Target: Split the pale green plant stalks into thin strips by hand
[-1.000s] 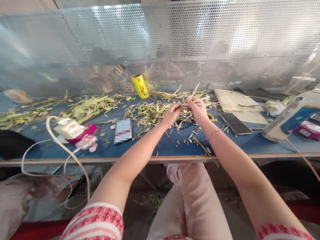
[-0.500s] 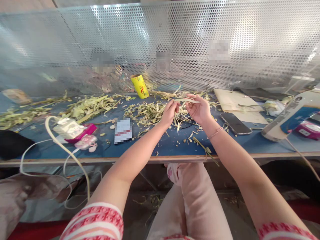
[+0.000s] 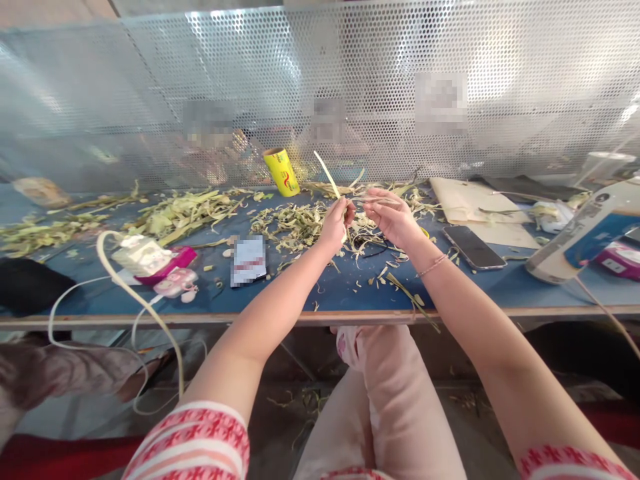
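Bare tabletop (image 3: 345, 293) below both hands

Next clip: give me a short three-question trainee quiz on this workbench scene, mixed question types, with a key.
1. True or false: the left hand pinches a pale leaf strip that points up and away from the person.
2. Multiple choice: what lies on the blue table just right of the right hand? A) a dark phone B) a red mug C) a hammer
3. Fill in: the yellow cylinder stands tilted against the ______ metal screen at the back of the table.

Key: 1 true. 2 A, the phone lies flat there. 3 perforated.
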